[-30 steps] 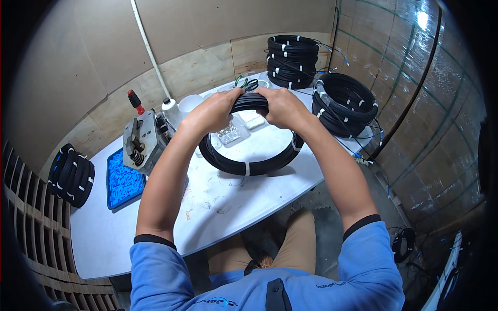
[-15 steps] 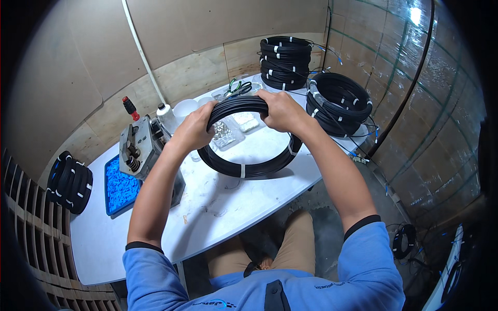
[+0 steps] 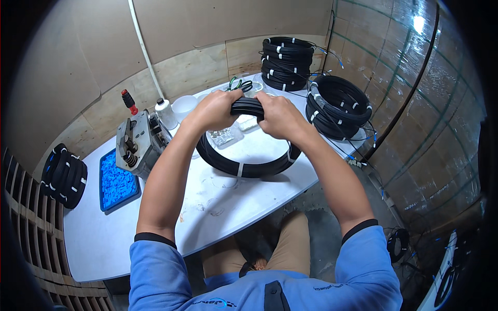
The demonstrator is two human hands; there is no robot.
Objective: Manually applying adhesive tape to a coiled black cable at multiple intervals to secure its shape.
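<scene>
Clamping a black cable coil (image 3: 259,170) by its far side in left hand (image 3: 218,110) and right hand (image 3: 280,115), holding it over the bench (image 3: 98,243) between the metal press (image 3: 140,142) at left and the stacked coils (image 3: 332,131) at far right, seemingly adjusting it, probably needing an even two-handed grip next.

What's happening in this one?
A person grips a banded coil of black cable over a white table, the left hand and right hand close together on its far side. To the left are a metal machine and a tray of blue pieces. More coils stand in two stacks at the far right.
</scene>
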